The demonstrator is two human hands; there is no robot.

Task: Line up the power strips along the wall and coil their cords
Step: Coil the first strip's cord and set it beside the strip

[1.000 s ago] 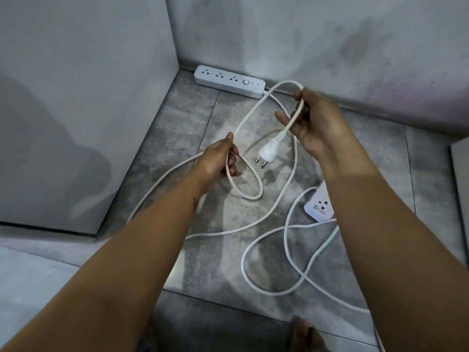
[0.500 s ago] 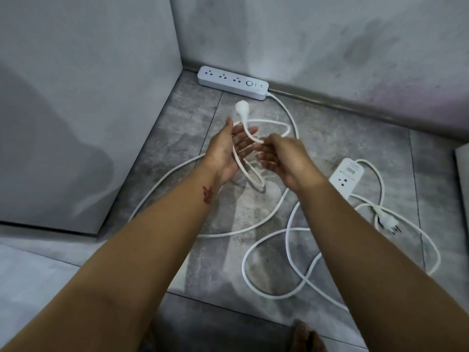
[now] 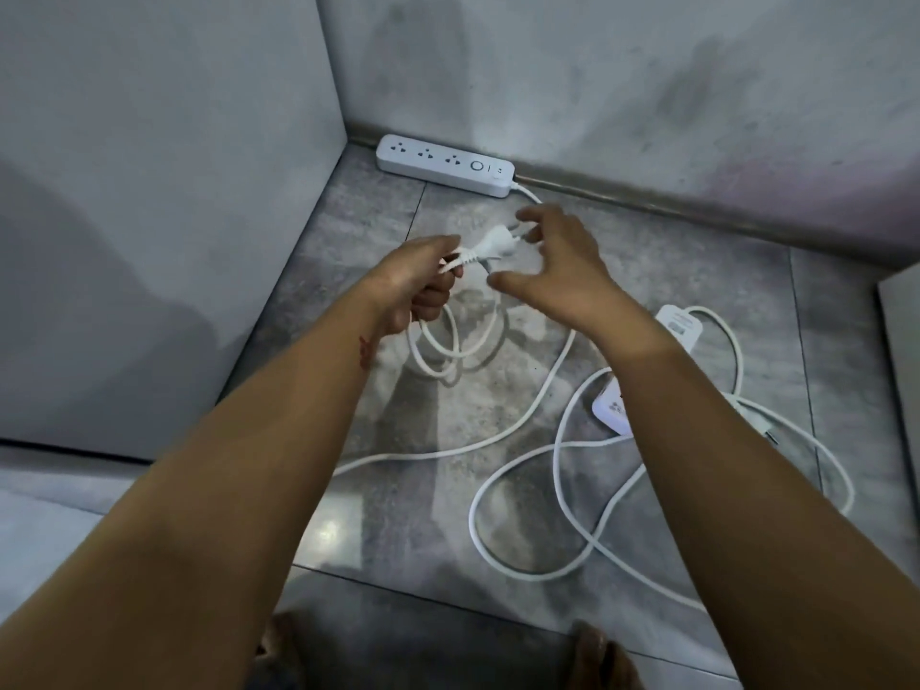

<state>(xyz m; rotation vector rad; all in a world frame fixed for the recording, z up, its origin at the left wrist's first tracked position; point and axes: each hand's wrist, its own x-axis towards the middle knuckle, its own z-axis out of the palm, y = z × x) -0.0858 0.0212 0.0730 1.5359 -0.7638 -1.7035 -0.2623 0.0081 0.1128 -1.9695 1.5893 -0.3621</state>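
Observation:
A white power strip (image 3: 444, 164) lies flat against the back wall, in the corner. Its white cord (image 3: 527, 405) runs over the floor tiles to my left hand (image 3: 413, 281), which grips a few small loops (image 3: 438, 351) of it, with the plug (image 3: 493, 244) sticking out to the right. My right hand (image 3: 557, 263) hovers beside the plug with its fingers spread, holding nothing. A second white power strip (image 3: 679, 323) lies on the floor to the right, mostly hidden by my right forearm, with its own cord (image 3: 527, 535) sprawled in loose loops.
A grey wall or panel (image 3: 164, 201) closes off the left side and the back wall (image 3: 622, 82) runs rightwards with a skirting strip. A pale panel edge (image 3: 903, 351) stands at the far right. My bare feet (image 3: 595, 654) show at the bottom.
My right hand let go of the cord and drew apart with fingers spread. The plug swung from pointing up to pointing right, sticking out of my left hand, whose fingers closed on the loops.

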